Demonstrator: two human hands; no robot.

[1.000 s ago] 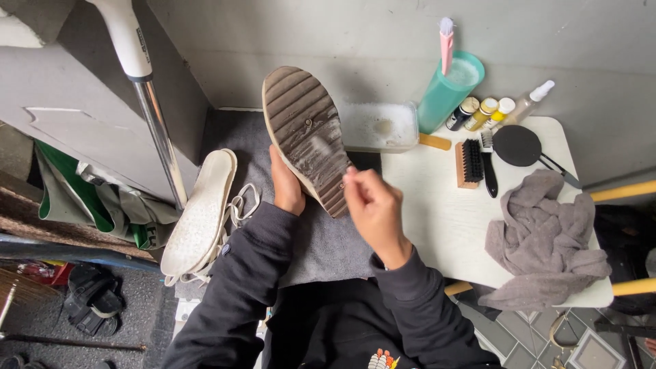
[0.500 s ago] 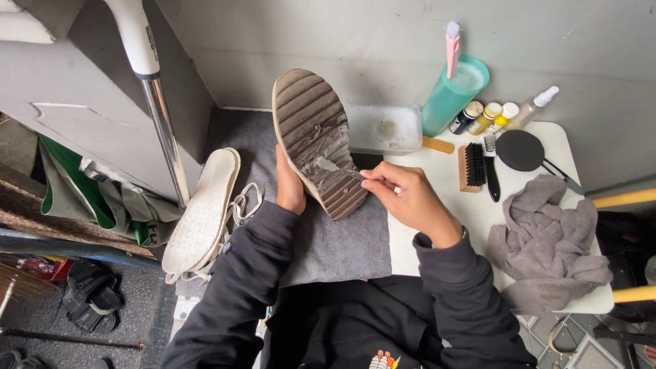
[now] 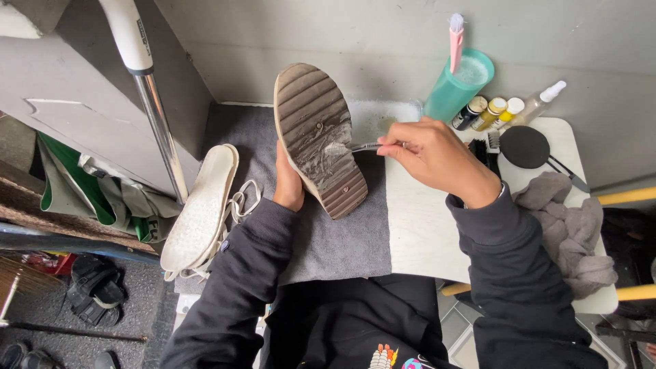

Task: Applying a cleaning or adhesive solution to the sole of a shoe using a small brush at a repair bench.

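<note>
Holding the shoe [image 3: 318,137] sole-up, our left hand [image 3: 288,183] is gripping it from behind; our right hand [image 3: 430,156], at 3 o'clock, is pinching a thin metal pick [image 3: 363,146] against the sole.

Ribbed rubber shoe sole [image 3: 320,137] looks wet; grey towel [image 3: 335,239] matt, napped cloth.

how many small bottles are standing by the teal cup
4: a dark bottle, two yellow bottles and a clear spray bottle, in a row right of the teal cup at the table's back edge. More may hide behind the right hand.
</note>
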